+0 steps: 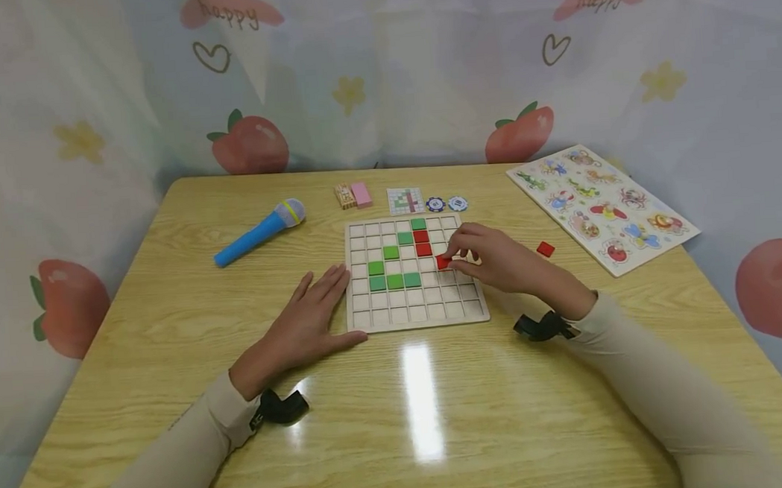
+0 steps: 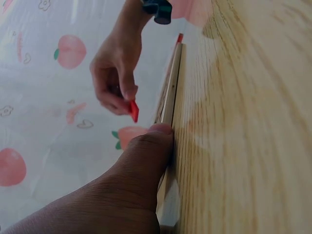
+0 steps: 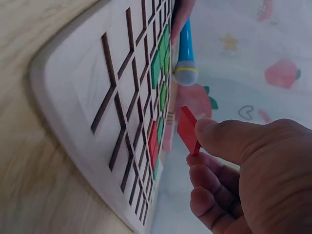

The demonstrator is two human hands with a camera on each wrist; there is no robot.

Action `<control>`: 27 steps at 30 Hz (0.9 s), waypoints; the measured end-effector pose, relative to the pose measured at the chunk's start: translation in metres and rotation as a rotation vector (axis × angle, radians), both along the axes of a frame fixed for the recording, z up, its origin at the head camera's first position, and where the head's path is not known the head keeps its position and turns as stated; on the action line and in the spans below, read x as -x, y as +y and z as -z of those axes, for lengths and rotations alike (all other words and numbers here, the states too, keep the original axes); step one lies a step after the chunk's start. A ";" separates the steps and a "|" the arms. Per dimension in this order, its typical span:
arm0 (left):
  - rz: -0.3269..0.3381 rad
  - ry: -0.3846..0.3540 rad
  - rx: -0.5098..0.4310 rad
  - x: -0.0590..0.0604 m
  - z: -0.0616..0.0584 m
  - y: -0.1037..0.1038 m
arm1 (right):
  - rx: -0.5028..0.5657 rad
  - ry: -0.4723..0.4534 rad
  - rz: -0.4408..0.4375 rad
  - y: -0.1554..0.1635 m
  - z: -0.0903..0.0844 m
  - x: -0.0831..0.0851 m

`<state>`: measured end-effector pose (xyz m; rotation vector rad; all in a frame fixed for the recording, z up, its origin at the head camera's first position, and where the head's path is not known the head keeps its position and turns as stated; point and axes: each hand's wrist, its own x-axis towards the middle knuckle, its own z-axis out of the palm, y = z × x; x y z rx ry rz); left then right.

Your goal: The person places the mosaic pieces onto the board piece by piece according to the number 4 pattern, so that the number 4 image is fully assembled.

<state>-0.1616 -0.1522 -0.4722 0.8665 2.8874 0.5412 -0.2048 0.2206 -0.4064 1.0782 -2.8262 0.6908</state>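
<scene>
A white grid board [image 1: 394,300] lies on the table, with several green tiles [image 1: 395,282] and two red tiles [image 1: 423,249] set in its squares. Between thumb and fingertips, my right hand [image 1: 492,256] pinches another red tile [image 3: 188,130]. That tile is tilted and held above the right part of the grid, apart from the board in both wrist views. My left hand [image 1: 304,320] lies spread on the table at the board's left side. Its fingertips touch the left edge, and its thumb [image 2: 151,146] rests against the near left corner.
One loose red tile [image 1: 545,249] lies right of the board. Behind the board are a small pattern card [image 1: 405,200], two poker chips [image 1: 436,205] and two small blocks [image 1: 361,195]. A blue toy microphone [image 1: 256,233] lies left, an animal puzzle board [image 1: 604,205] right.
</scene>
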 end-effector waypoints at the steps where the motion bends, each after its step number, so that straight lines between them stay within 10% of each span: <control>1: 0.001 0.002 0.001 0.000 0.000 0.000 | -0.011 -0.012 -0.002 -0.003 0.001 0.003; 27: 0.003 0.009 0.013 0.000 0.000 0.001 | -0.055 -0.022 -0.058 -0.031 0.019 0.024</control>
